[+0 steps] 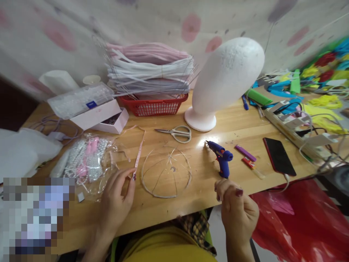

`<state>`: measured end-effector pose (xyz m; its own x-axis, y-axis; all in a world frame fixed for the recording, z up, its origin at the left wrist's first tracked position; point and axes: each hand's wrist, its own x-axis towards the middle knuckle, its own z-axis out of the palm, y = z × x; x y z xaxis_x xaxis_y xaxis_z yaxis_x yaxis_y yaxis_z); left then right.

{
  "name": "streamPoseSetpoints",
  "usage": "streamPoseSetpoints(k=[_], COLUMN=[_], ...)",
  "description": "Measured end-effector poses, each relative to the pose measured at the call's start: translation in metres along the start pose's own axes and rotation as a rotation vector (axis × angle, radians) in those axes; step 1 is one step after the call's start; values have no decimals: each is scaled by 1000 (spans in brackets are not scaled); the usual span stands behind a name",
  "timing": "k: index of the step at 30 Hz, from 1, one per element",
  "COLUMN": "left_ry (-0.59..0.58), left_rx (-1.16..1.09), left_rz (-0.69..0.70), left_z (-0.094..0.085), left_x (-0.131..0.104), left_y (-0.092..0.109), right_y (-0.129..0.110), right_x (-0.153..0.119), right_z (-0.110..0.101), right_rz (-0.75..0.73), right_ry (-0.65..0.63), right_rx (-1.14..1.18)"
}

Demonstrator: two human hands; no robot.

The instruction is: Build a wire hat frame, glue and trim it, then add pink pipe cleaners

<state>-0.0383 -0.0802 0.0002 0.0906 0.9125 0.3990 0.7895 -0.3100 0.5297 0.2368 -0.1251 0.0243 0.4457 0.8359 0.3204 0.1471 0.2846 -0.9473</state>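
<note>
My left hand (120, 191) pinches the end of a thin pink measuring tape (139, 153) between thumb and fingertips. The tape trails back over the table toward a small box. My right hand (237, 208) is closed at the table's front edge, just below the grip of a blue glue gun (222, 156). Its palm is hidden, so I cannot tell whether anything is inside. Between my hands lies a round wire frame (158, 196), its thin spokes meeting near the top. Scissors (180, 134) with pale handles rest behind it.
Behind stand a white foam head (226, 76) and a red basket (158, 106) stacked with pipe cleaners (152, 69). Bagged beads (89, 160) lie left. Right are a purple lighter-like stick (245, 153), a phone (279, 156), a power strip (286, 133) and a red plastic bag (302, 218).
</note>
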Motion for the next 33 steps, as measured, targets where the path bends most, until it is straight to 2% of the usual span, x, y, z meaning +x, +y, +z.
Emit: streamPoseSetpoints(k=[6,10,14,19,28,33], left_ry=[23,37,34,-52,-77,-73], left_rx=[-109,-92,-51,140,161,124], left_rz=[111,142,186,262,292,249], left_z=[9,13,12,13,16,14], left_x=[-16,-26,-32,-32,-20,-21], left_y=[10,10,2,-3,-1,-2], right_y=[23,38,47,51,52,47], right_x=[-9,-15,-17,-14,-10,-6], right_z=[3,7,6,6,11,10], right_rz=[115,171,54,-114,-241,-287], right_ry=[-3,-104,-209,-306,-378,-485], right_rx=[-170,-258,-376,-552,-614,-590])
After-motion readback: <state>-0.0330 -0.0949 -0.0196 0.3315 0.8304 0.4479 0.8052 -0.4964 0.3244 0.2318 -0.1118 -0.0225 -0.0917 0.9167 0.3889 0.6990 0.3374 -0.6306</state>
